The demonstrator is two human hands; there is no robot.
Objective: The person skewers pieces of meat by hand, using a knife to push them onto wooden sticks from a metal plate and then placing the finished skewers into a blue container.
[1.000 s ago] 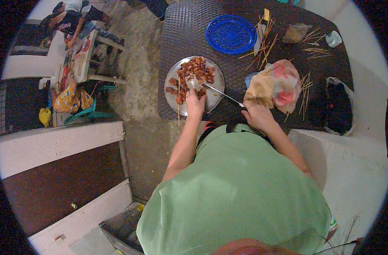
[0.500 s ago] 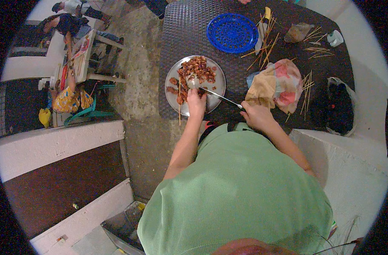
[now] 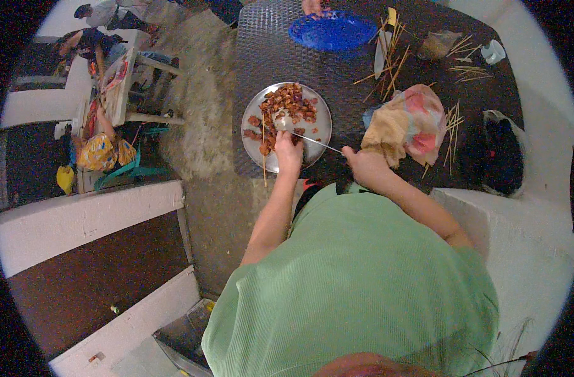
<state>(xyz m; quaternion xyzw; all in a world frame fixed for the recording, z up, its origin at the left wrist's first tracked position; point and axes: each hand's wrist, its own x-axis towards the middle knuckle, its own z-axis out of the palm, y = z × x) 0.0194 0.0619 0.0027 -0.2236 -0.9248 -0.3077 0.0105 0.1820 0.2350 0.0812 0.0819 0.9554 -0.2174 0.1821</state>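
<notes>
My left hand is over the near side of a round metal plate. Its fingers are closed on a pale, shiny round thing. My right hand, closed just off the plate's right side, grips a long thin metal utensil. Its shaft slants up left to the pale round thing; whether the two are one piece I cannot tell. Reddish-brown chopped meat pieces are heaped on the plate. A wooden skewer with meat on it lies across the plate's left part, sticking out over the near rim.
Another person's hand is at a blue perforated plate at the far edge. Rightward lie a yellow-handled knife, loose skewers, a crumpled cloth, a white cup and a dark plastic bag. People sit around a white table.
The blue plate has shifted away and to the left and now looks tilted, with another person's hand beside it. My right hand has moved slightly left along with the utensil.
</notes>
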